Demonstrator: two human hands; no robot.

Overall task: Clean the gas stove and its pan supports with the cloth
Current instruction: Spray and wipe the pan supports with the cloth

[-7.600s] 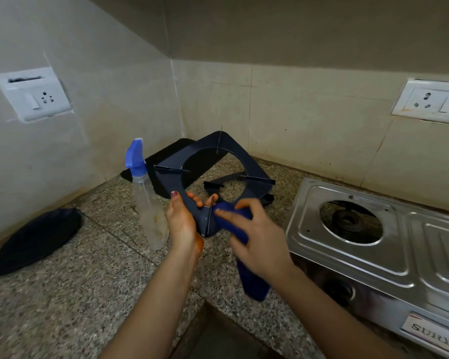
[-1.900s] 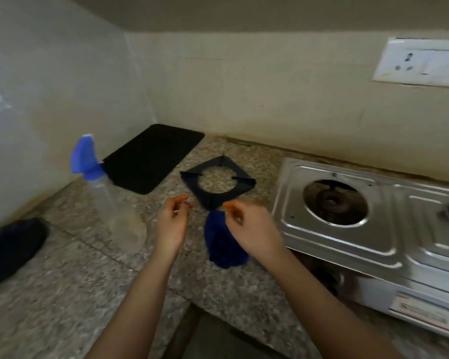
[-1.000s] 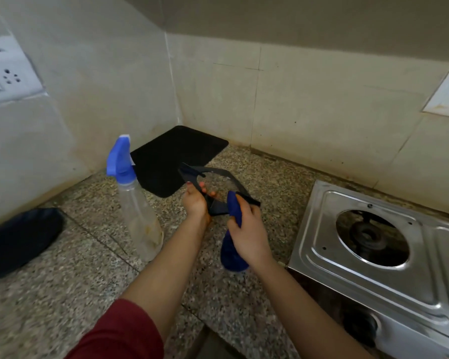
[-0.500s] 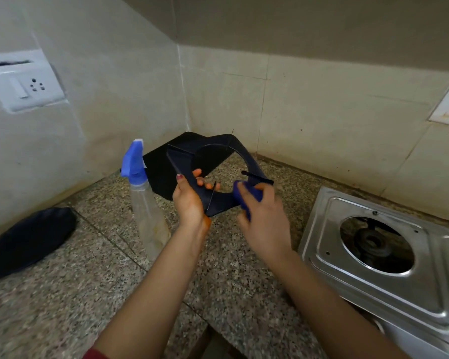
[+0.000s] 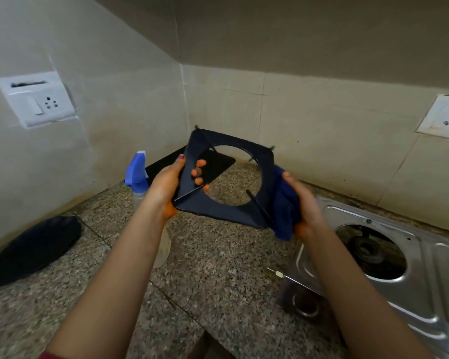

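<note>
Gripping pan support (image 5: 219, 214), left hand (image 5: 166, 189); right hand (image 5: 303, 203) clutches cloth (image 5: 283, 203); spray bottle (image 5: 136, 174) behind forearm.

A dark square metal pan support (image 5: 213, 211) with a big round hole and thin prongs is up in the air in the middle of the frame, tilted. The left hand (image 5: 169, 185) grips its left corner. A soft blue cloth (image 5: 283, 203) is wrapped on its right edge, held there by the right hand (image 5: 305, 203). The shiny steel gas stove (image 5: 438, 268) sits at the lower right, with its dark burner (image 5: 367, 248) showing in a round hole.
</note>
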